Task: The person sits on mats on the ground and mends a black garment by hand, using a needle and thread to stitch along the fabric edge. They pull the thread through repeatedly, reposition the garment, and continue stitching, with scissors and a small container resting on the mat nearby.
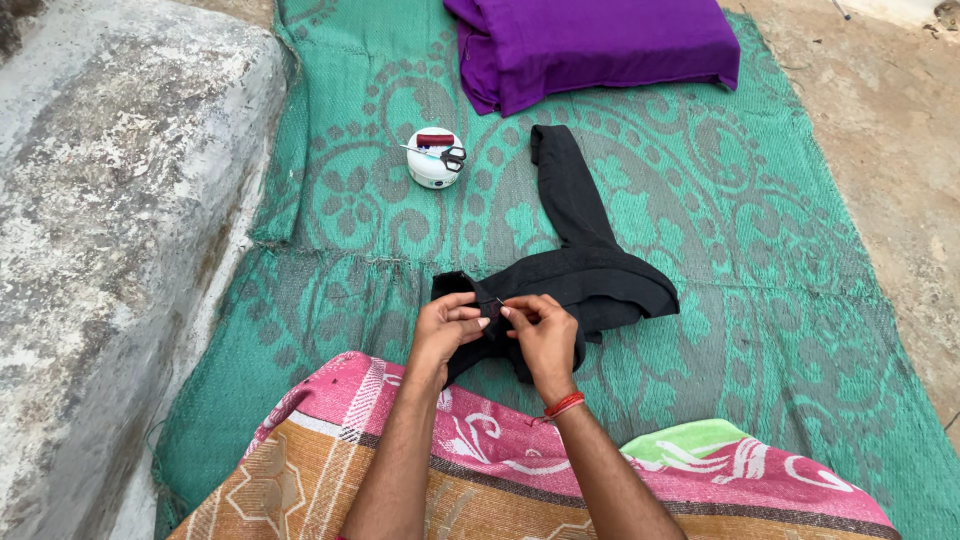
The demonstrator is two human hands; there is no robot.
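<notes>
Two hands are at work, the left hand [446, 328] and the right hand [542, 335], both pinching one black garment [580, 265]. One needle [499, 300] shows between the fingertips. One green woven mat [760, 200] lies beneath. One white round container [433, 160] carries one pair of scissors [440, 153]. One purple cushion [595, 45] lies at the far end. One red thread bracelet [563, 405] circles the right wrist.

A round white container [432, 165], the only package in view, stands on the green woven mat [760, 230] just below a purple cushion [600, 45], with scissors [440, 153] and a small red item laid across its lid.
</notes>
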